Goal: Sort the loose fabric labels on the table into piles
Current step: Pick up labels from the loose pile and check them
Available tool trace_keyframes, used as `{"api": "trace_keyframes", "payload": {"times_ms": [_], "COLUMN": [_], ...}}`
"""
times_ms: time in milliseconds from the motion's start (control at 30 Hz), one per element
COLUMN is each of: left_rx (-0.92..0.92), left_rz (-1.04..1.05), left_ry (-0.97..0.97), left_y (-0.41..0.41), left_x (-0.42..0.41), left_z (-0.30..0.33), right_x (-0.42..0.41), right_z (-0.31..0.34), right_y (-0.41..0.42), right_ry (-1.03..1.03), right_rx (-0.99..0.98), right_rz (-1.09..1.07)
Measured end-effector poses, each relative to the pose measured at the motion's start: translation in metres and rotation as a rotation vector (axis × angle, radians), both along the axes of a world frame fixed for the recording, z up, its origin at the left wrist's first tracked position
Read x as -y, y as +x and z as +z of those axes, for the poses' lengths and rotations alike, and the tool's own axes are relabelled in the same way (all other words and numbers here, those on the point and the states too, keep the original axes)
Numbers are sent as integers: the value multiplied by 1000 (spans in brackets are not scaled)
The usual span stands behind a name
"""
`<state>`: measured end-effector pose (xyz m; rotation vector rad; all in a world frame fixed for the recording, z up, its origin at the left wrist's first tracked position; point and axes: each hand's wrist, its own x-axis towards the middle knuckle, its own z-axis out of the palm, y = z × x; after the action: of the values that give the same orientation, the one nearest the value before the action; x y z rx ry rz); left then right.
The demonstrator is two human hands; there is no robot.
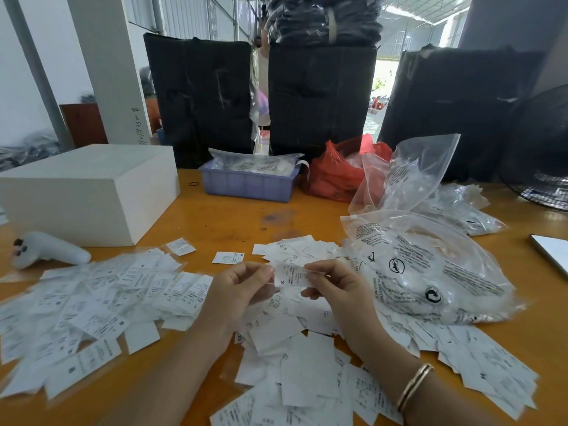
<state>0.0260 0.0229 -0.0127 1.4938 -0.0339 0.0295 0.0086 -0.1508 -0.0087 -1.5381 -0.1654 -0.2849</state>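
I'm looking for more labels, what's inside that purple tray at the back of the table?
The purple tray holds clear plastic bags with printed white pieces showing through, piled above the rim. Whatever lies beneath them is hidden by the bags and the tray wall.

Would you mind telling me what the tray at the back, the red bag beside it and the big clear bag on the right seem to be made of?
The tray looks like rigid moulded plastic, matte lilac-blue, with ribbed walls. The red bag seems thin plastic film: crinkled, slightly glossy, translucent. The clear bag is probably soft polythene: see-through, shiny, wrinkled, printed in black.
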Motion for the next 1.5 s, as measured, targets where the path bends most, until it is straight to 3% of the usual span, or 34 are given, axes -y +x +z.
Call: {"api": "trace_keyframes", "payload": {"times_ms": [333,733,1267,1500], "left_rx": [64,104,46,4], "left_rz": [-47,-6,-46,-11], "left_ry": [96,7,-32,-47], "left_y": [-3,-4,-6,-5], "left_x": [1,-1,2,1], "left_z": [3,5,6,5], "right_x": [0,5,-4,-5], "right_z": [-2,-1,0,-1], "right_y": [-2,-2,-5,-8], "right_ry": [-192,252,194,38], "right_rx": [-7,53,71,70], "right_rz": [45,-115,-84,-42]}}
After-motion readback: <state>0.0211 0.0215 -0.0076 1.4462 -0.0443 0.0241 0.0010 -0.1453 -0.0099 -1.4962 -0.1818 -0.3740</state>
